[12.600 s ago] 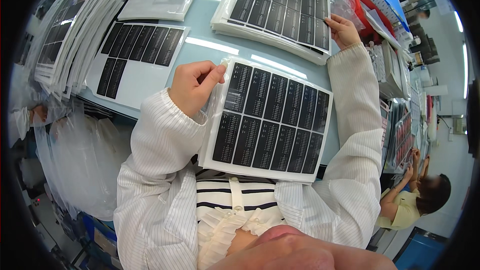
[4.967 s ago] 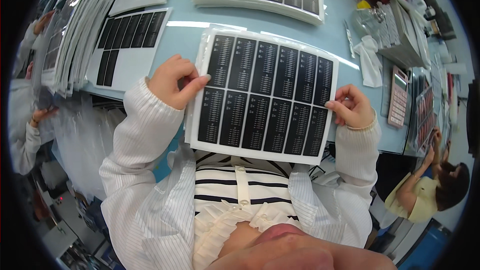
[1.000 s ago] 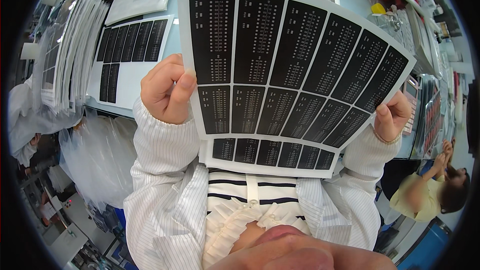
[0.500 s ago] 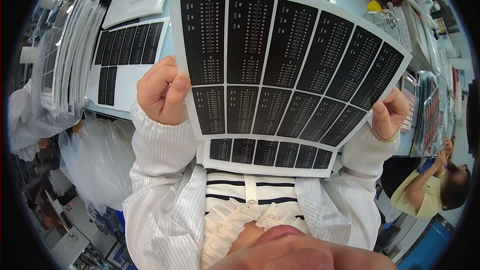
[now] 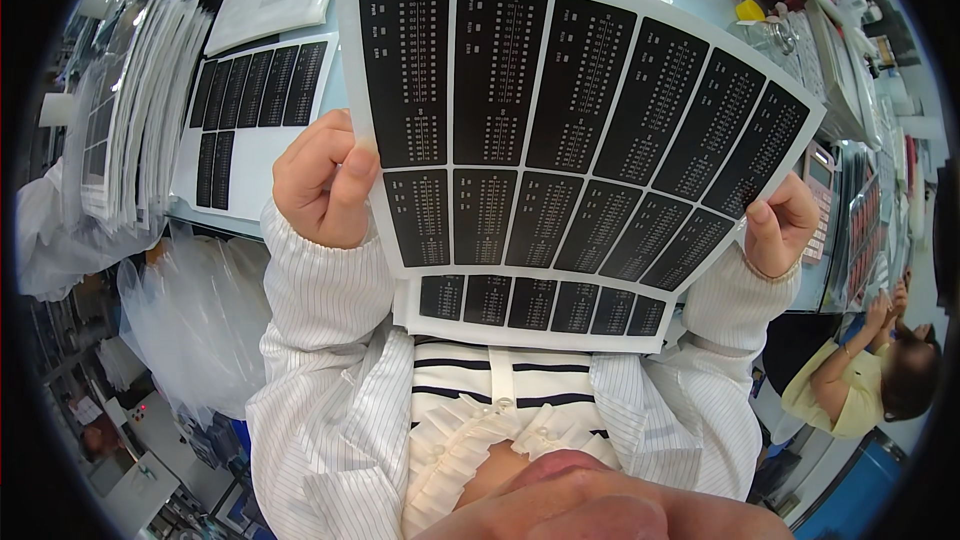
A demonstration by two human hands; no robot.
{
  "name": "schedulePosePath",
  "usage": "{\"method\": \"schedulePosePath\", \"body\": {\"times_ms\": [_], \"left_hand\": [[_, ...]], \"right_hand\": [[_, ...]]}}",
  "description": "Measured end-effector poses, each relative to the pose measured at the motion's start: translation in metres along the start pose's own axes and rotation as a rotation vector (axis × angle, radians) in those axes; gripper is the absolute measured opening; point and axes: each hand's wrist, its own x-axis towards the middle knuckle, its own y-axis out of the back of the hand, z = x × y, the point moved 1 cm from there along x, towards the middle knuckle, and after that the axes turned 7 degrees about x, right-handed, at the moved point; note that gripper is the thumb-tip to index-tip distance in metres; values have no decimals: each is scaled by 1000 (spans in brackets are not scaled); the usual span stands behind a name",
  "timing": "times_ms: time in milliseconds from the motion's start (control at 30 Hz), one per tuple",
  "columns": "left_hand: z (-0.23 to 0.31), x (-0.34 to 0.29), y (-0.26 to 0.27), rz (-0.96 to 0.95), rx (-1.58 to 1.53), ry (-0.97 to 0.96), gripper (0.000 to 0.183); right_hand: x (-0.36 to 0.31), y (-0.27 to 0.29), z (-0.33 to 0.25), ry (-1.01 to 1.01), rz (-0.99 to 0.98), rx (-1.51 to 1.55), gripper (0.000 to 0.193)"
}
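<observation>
Between my two hands a white sheet of black printed labels (image 5: pixel 590 176) is held up, tilted and slightly curved, its labels in two rows. My left hand (image 5: pixel 325 180) pinches its left edge, thumb on the front. On the opposite edge, my right hand (image 5: pixel 778 228) grips with thumb and curled fingers. Below the held sheet's lower edge, another label sheet (image 5: pixel 540 338) shows one row of black labels, close to my striped top. How far that one extends behind the held sheet is hidden.
More label sheets lie on the table at the left (image 5: pixel 262 90) and far side. Stacked plastic-sleeved sheets (image 5: pixel 150 110) stand at far left, above clear plastic bags (image 5: pixel 195 330). A pink calculator (image 5: pixel 820 175) lies to the right. Beyond it, a person in yellow (image 5: pixel 840 390) sits.
The held sheet's top edge has shifted up very slightly. Both hands keep their grip in nearly the same place.
</observation>
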Motion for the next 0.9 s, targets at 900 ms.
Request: {"method": "schedulePosePath", "body": {"times_ms": [900], "left_hand": [[1, -1, 1, 4, 55, 19, 20]], "right_hand": [[4, -3, -4, 6, -37, -4, 23]]}}
